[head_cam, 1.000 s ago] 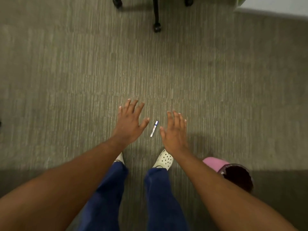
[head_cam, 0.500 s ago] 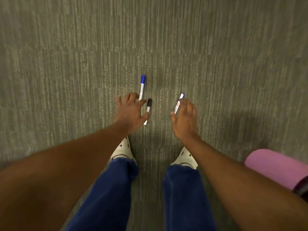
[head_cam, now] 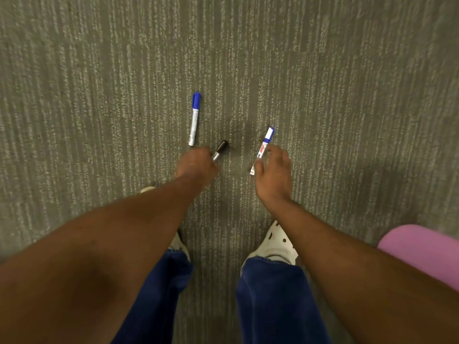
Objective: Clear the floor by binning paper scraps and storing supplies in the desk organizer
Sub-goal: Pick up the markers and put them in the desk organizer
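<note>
Three markers are near my hands on the grey carpet point(head_cam: 99, 95). A white marker with a blue cap point(head_cam: 194, 119) lies alone on the floor, just beyond my left hand. My left hand point(head_cam: 197, 165) grips a black-capped marker point(head_cam: 220, 150), whose cap pokes out past my fingers. My right hand point(head_cam: 273, 172) pinches a white marker with a blue band point(head_cam: 263, 147) between thumb and fingers, lifted at a slant.
A pink bin point(head_cam: 422, 252) shows at the right edge, partly behind my right forearm. My feet in white clogs point(head_cam: 275, 247) and blue trousers stand below my hands. Carpet stretches all around.
I bent lower over the floor. My left hand closed round the black-capped marker, and my right hand took hold of the blue-banded marker. The blue-capped marker stayed in place.
</note>
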The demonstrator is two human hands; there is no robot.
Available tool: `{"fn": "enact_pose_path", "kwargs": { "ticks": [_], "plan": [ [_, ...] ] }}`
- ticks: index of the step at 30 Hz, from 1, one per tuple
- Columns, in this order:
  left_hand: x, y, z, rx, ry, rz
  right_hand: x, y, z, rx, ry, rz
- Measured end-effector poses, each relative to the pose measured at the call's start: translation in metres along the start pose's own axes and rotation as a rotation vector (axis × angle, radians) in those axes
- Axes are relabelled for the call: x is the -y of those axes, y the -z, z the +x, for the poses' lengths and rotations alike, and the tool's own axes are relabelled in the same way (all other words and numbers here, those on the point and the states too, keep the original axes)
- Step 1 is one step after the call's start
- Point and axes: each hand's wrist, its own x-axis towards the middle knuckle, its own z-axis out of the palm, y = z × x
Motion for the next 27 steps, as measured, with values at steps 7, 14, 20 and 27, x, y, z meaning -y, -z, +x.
{"fn": "enact_pose_path", "kwargs": {
  "ticks": [7, 14, 20, 27],
  "plan": [
    [-0.001, 0.041, 0.03, -0.237, -0.091, -0.187, 0.002, -0.006, 0.034, 0.027, -0.317, 0.136],
    [0.017, 0.05, 0.071, -0.195, 0.058, -0.192, 0.002, -0.028, 0.068, 0.12, -0.441, 0.117],
    [0.0, 0.05, 0.055, -0.119, -0.05, -0.238, -0.009, -0.018, 0.067, 0.085, -0.441, 0.223],
    [-0.071, 0.111, -0.038, -0.037, -0.179, -0.538, 0.031, 0.087, 0.003, 0.068, -0.335, 0.569]
  ]
}}
